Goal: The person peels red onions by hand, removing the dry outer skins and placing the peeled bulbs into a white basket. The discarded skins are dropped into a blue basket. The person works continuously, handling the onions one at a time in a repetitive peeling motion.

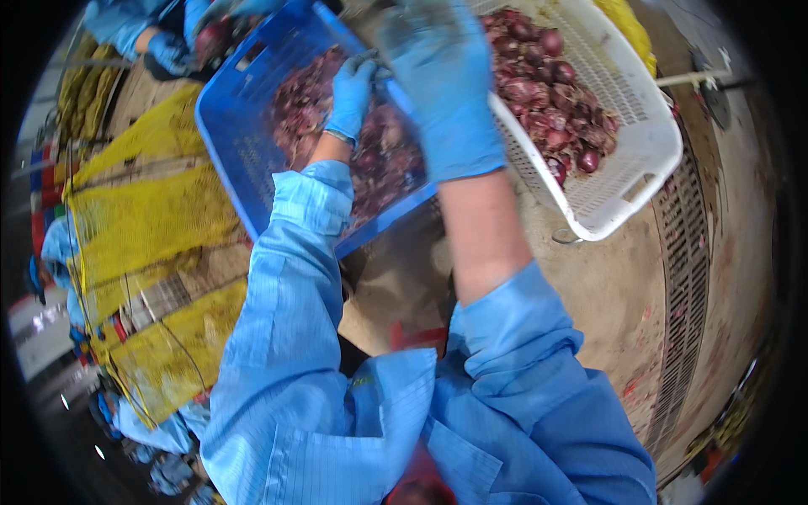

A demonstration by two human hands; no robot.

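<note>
My left hand [351, 95], in a blue glove, is over the blue plastic crate [222, 136], which holds red onions and loose skins [302, 107]. Its fingertips are near the crate's right rim, and what they touch cannot be made out. My right hand [442, 82], also gloved and blurred, is raised higher, between the blue crate and a white perforated plastic basket [644, 132]. Its fingers reach the top edge of view, so its grip is unclear. Red onions [549, 95] are heaped in the white basket.
A co-worker's gloved hand [169, 53] is beside a red onion [213, 41] at the upper left. Yellow mesh sacks [151, 221] stand along the left. A floor drain grate [685, 284] runs down the right side. Other people in blue clothing are at the lower left.
</note>
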